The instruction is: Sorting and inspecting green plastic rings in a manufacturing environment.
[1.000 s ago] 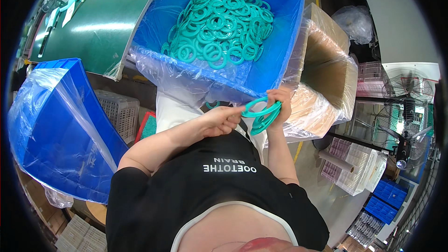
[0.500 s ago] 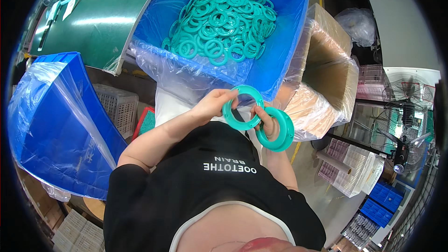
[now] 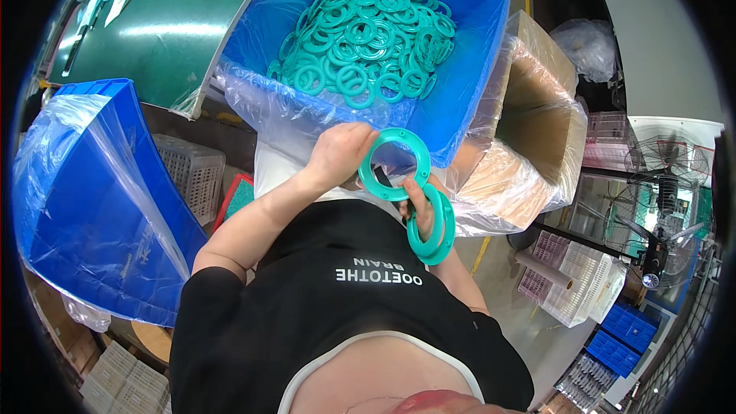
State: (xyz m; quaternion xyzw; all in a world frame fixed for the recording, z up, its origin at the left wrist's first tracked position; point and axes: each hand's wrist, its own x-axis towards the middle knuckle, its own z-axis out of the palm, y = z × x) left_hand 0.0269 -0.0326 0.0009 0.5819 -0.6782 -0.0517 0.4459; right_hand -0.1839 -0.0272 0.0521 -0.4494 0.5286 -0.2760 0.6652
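Our left hand (image 3: 341, 155) grips one flat teal plastic ring (image 3: 395, 164) by its left rim, just before the blue plastic-lined bin (image 3: 468, 69); our right hand (image 3: 419, 203) clamps stacked teal rings (image 3: 435, 228) below it.

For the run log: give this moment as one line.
left hand: holds teal ring | right hand: holds stacked rings | blue bin: full

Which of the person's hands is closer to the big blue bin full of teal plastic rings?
Left. The left hand sits right at the blue bin near its front wall; the right hand is lower, nearer the body.
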